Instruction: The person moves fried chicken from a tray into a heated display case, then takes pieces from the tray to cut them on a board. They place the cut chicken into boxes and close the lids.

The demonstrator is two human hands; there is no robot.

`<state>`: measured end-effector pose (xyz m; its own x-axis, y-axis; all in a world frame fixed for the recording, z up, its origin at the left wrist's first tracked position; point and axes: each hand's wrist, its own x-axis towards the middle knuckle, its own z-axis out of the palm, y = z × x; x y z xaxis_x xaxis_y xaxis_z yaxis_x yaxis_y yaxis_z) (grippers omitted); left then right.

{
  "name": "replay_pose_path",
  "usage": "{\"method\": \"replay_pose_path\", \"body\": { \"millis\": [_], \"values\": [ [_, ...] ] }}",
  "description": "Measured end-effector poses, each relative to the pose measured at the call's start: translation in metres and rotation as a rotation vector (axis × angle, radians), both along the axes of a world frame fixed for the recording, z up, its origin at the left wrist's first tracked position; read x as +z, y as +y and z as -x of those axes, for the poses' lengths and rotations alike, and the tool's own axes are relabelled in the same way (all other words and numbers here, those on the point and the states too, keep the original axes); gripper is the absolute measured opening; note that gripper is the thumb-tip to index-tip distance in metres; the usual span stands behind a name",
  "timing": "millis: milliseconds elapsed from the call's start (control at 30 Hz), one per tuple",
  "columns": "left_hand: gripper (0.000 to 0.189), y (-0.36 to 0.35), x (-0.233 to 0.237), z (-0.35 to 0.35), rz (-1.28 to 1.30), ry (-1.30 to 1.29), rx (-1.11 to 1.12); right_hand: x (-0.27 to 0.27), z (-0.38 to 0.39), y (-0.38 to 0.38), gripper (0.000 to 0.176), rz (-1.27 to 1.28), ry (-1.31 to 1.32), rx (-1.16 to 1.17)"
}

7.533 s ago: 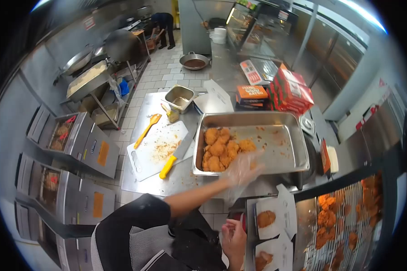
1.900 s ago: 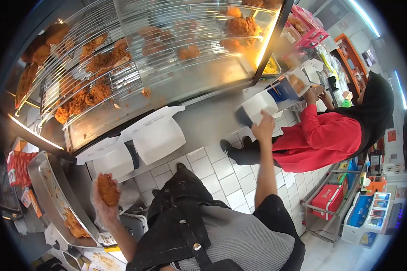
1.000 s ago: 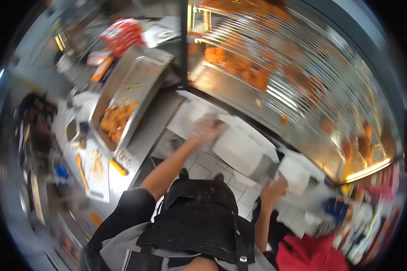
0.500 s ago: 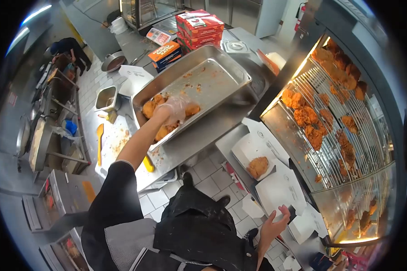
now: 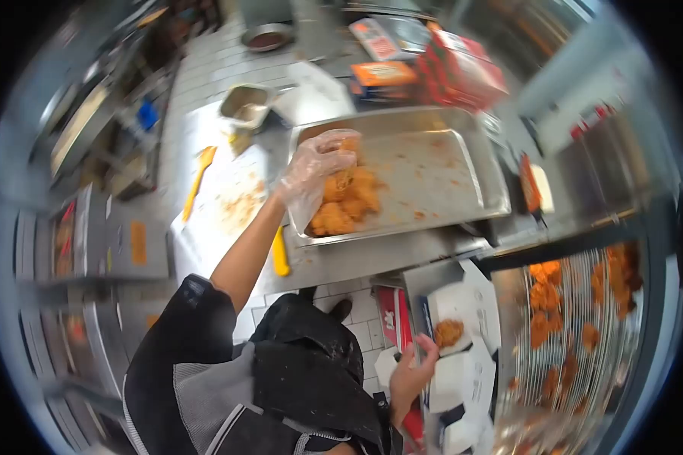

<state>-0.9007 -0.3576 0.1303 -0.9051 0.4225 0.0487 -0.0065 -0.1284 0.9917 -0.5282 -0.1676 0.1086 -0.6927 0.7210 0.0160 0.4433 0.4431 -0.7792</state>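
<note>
Chicken [image 5: 343, 182], craggy, seemingly gripped by plastic-gloved left hand [image 5: 319, 163].

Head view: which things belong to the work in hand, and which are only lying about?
In use: gloved left hand gripping a chicken piece; steel tray; right hand at the open white box.
Lying about: yellow spatula; cutting board; yellow-handled knife; red cartons.

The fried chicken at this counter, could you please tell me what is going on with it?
A person's gloved left hand grips a chicken piece above the pile in the steel tray. Their bare right hand touches the edge of an open white box that holds one fried piece. More sits on the display rack.
</note>
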Motion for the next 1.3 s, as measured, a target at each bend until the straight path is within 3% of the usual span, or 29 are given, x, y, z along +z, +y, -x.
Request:
{"method": "replay_pose_path", "body": {
  "millis": [67, 133, 200, 233, 300, 333, 367, 433, 500, 567, 633, 700, 800, 1000, 1300],
  "values": [
    [0.053, -0.061, 0.016, -0.048, -0.072, -0.131, 0.2, -0.012, 0.034, -0.017, 0.018, 0.09, 0.092, 0.325],
    [0.049, -0.134, -0.019, -0.065, 0.169, -0.145, 0.358, 0.005, 0.074, -0.049, 0.018, 0.208, 0.084, 0.717],
    [0.047, -0.177, -0.063, -0.077, 0.477, -0.105, 0.497, -0.011, 0.111, -0.091, 0.019, 0.435, 0.064, 0.972],
    [0.052, -0.177, -0.058, -0.081, 0.749, -0.178, 0.557, -0.03, 0.133, -0.116, 0.022, 0.348, 0.032, 1.048],
    [0.059, -0.187, -0.11, -0.069, 1.402, 0.319, 0.471, -0.064, 0.173, -0.17, 0.032, 0.058, -0.005, 1.059],
    [0.059, -0.189, -0.11, -0.067, 1.393, 0.319, 0.484, -0.077, 0.193, -0.193, 0.039, -0.143, -0.004, 0.985],
    [0.06, -0.188, -0.114, -0.071, 1.388, 0.416, 0.405, -0.098, 0.211, -0.206, 0.039, -0.16, -0.008, 0.993],
    [0.061, -0.194, -0.121, -0.088, 1.357, 0.494, 0.333, -0.143, 0.237, -0.224, 0.049, -0.225, -0.269, 0.853],
    [0.058, -0.211, -0.118, -0.101, 1.071, 0.403, 0.611, -0.17, 0.247, -0.221, 0.05, -0.274, -0.269, 0.816],
    [0.057, -0.238, -0.148, -0.1, 0.985, 0.306, 0.548, -0.166, 0.249, -0.212, 0.051, -0.327, -0.287, 0.787],
    [0.056, -0.252, -0.179, -0.103, 0.897, 0.186, 0.495, -0.11, 0.24, -0.209, 0.049, -0.093, -0.292, 0.782],
    [0.056, -0.254, -0.193, -0.096, 0.651, 0.367, 0.508, -0.086, 0.224, -0.212, 0.042, -0.223, -0.219, 0.857],
    [0.054, -0.239, -0.182, -0.1, 0.656, 0.279, 0.589, -0.073, 0.219, -0.222, 0.03, -0.322, -0.414, 1.047],
    [0.045, -0.224, -0.205, -0.098, 0.632, 0.26, 0.725, -0.064, 0.239, -0.206, 0.029, -0.321, -0.476, 1.23],
    [0.044, -0.222, -0.196, -0.096, 0.62, 0.231, 0.699, -0.143, 0.305, -0.24, 0.034, -0.35, -0.383, 1.331]
  ]
}}
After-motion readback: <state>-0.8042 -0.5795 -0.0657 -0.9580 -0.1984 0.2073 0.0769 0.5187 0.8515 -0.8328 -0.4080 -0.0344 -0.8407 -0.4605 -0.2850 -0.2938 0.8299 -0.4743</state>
